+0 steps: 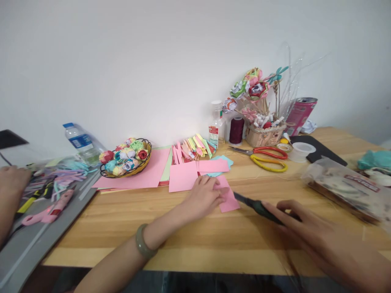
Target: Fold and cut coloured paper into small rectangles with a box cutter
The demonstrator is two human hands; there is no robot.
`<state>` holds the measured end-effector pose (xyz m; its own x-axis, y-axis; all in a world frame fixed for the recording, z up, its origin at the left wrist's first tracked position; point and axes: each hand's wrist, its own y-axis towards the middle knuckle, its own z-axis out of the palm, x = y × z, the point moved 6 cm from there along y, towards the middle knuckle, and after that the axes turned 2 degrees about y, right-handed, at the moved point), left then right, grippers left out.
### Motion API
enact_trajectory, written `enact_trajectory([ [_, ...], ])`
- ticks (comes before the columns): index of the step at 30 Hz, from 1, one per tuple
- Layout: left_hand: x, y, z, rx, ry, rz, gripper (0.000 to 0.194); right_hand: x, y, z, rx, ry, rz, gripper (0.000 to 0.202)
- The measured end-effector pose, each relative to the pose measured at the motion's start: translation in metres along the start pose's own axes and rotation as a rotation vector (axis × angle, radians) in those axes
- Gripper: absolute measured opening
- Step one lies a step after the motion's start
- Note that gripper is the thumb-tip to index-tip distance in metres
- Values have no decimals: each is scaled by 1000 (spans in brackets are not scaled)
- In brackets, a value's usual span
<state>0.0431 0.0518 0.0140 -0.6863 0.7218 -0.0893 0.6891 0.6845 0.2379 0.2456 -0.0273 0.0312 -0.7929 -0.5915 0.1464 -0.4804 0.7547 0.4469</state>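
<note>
My left hand (207,194), with a greenish bangle on the wrist, is closed over a small pink paper sheet (229,203), fingers bent on its left part. From the right, my right hand (299,221) grips what looks like a knife (258,206) with a dark handle and narrow dark blade. Its tip points at the paper's right edge; blur hides whether they touch. Just behind my left hand lie a pink paper square (183,177) and a pink strip (213,165), with blue paper (227,160) partly under the strip.
Behind are a basket of paper flowers (126,158), folded strips (195,147), red-and-yellow scissors (269,158), a thread spool (236,131) and a glass bottle (217,122). A plastic bag (348,187) lies right. At left, another person's hand (14,183) is over a grey, cluttered surface (58,240).
</note>
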Motion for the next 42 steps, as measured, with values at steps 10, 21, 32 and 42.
enact_trajectory([
  [10,2,2,4,48,23,25,34,11,-30,13,198,-25,-17,78],
  [21,0,0,2,43,14,36,31,10,-32,18,206,32,16,76],
  [32,0,0,2,38,-21,41,32,9,-36,19,211,32,38,73],
  [42,1,0,3,26,-31,43,33,12,-32,17,197,15,23,74],
])
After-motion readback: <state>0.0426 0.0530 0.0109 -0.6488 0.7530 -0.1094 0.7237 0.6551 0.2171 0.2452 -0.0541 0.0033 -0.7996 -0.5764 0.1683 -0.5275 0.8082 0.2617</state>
